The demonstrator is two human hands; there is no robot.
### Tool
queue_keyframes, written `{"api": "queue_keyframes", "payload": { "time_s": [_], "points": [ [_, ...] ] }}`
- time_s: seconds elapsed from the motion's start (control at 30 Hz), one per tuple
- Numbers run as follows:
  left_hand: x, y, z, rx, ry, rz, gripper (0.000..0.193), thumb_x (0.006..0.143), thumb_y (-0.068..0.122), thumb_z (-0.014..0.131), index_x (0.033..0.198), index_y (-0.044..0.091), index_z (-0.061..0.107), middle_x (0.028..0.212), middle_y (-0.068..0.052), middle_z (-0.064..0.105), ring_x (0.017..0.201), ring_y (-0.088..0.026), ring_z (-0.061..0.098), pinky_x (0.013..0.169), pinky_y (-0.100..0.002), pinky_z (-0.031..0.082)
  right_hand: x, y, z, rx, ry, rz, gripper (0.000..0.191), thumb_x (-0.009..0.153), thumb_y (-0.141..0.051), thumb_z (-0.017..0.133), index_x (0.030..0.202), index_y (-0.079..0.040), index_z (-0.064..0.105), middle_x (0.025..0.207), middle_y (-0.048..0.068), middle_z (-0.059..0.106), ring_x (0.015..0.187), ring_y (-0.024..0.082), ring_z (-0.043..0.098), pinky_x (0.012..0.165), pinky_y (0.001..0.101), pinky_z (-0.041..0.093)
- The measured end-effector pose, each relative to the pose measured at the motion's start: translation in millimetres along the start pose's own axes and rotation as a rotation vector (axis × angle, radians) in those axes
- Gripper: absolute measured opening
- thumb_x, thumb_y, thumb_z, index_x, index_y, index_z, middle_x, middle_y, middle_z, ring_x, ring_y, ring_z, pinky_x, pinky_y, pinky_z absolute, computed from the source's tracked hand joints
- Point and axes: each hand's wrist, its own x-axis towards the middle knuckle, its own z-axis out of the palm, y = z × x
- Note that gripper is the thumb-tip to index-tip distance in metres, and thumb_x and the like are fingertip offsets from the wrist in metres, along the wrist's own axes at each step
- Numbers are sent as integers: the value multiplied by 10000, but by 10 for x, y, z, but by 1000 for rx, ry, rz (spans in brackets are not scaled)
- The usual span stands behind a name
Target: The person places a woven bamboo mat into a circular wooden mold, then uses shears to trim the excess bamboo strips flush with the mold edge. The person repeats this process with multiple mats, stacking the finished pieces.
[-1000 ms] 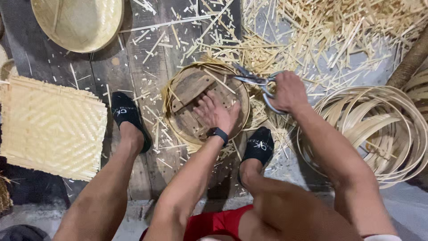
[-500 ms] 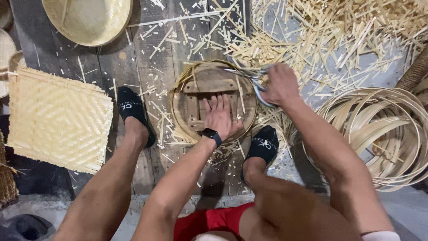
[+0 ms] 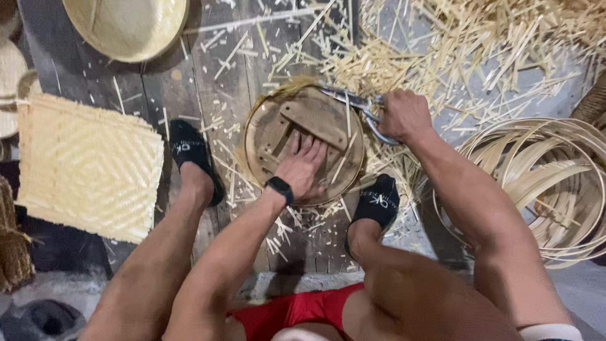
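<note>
So the person is sitting low on the dark plank floor (image 3: 208, 69), knees apart, and working right between their feet. The left hand (image 3: 303, 167) is lying palm down on a round wooden disc (image 3: 328, 123), fingers spread open and flat, pressing on it rather than gripping anything. That disc is sitting on the floor between the two black socks (image 3: 189, 151), and there's a yellowish woven bamboo layer (image 3: 287, 88) peeking out along its top left edge, so the disc looks like it's lying on top of the weave. The right hand (image 3: 404, 117) is closed tight around the handles of a pair of metal shears (image 3: 356, 104), fingers curled through the loops, and the blades are pointing left along the upper rim of the disc, right at that bamboo edge. There's a dark wristband (image 3: 279, 188) sitting on the left wrist. Off to the person's right a stack of coiled bamboo hoops (image 3: 549, 183) is resting on the floor, near the right knee. Over on the left a flat square woven mat (image 3: 88, 167) is lying just beside the left foot, and a shallow round woven basket (image 3: 126, 25) is sitting further up, well apart from the hands. Bamboo offcuts (image 3: 467, 44) are scattered everywhere, piling thickest above the shears.
</note>
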Motion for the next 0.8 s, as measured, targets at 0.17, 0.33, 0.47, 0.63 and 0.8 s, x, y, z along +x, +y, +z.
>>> {"api": "queue_keyframes", "payload": {
  "time_s": [0.17, 0.33, 0.47, 0.63, 0.8],
  "points": [
    [110, 86, 93, -288, 494, -413, 1200, 799, 688, 714, 1545, -23, 99, 1624, -309, 116, 1542, -435, 87, 1243, -585, 6, -138, 179, -31, 72, -129, 114, 462, 915, -497, 621, 1002, -52, 709, 900, 145, 582, 848, 280, 572, 808, 459, 522],
    [663, 504, 201, -445, 820, -690, 1317, 748, 595, 778, 1578, -55, -14, 1654, -333, -19, 1551, -485, -36, 1256, -591, 0, -88, 89, 4, 3, 355, -203, 566, 830, -552, 726, 986, -11, 667, 797, 150, 565, 738, 281, 558, 668, 435, 529],
    [587, 469, 199, -482, 775, -476, 1335, 697, 481, 822, 1589, -64, -9, 1669, -341, 19, 1565, -493, 5, 1275, -581, 56, -25, 7, 23, 116, 44, -1, 439, 829, -414, 695, 1073, -50, 672, 868, 124, 576, 764, 255, 568, 635, 435, 536],
    [305, 333, 144, -514, 681, -227, 1329, 653, 358, 850, 1625, -2, 17, 1701, -300, 64, 1596, -457, 25, 1298, -558, 102, -107, 111, 45, 26, 108, -8, 371, 946, -440, 651, 998, -74, 687, 892, 121, 613, 832, 269, 602, 713, 464, 545],
    [328, 330, 114, -521, 687, -169, 1356, 620, 356, 879, 1620, 20, 26, 1690, -283, 67, 1587, -447, 19, 1288, -557, 101, 33, -22, -19, -10, 336, -124, 528, 707, -463, 739, 922, 12, 655, 731, 124, 574, 692, 267, 567, 658, 453, 555]
  ]
}}
